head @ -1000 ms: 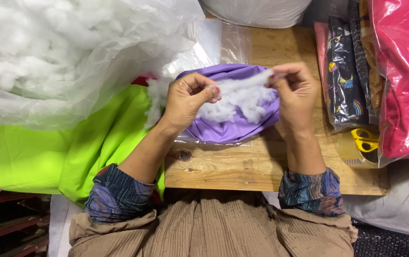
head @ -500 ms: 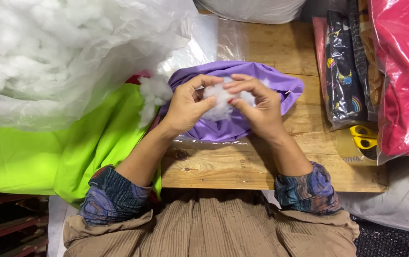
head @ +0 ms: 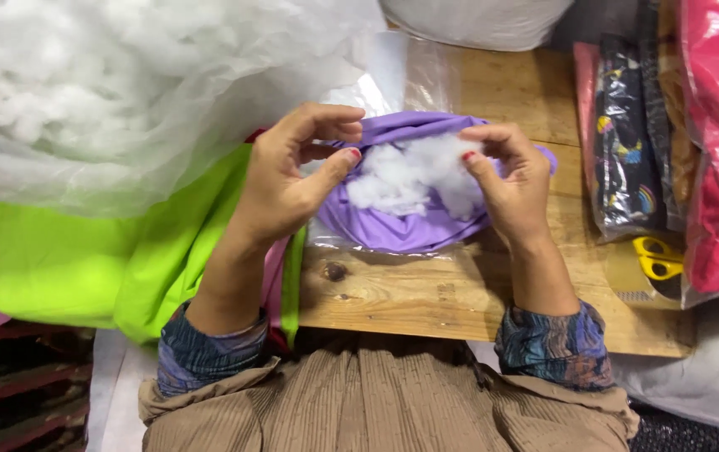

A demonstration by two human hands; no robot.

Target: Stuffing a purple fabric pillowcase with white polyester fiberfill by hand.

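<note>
Fingers (head: 326,125) of left hand (head: 288,180) and right hand (head: 510,180): pinched on purple fabric cover (head: 409,226), white stuffing (head: 414,176) between. Adjacent: stuffing bag (head: 125,92), green fabric (head: 83,251), yellow scissors (head: 659,258).

Patterned blue sleeves (head: 208,356), red-painted nails, seemingly ribbed tan garment (head: 384,402)

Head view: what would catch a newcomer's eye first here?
At centre, the left hand and right hand hold open a purple fabric cover with a tuft of white stuffing in its mouth. A big clear bag of stuffing fills the upper left, above a lime-green cloth; yellow-handled scissors lie at right.
</note>
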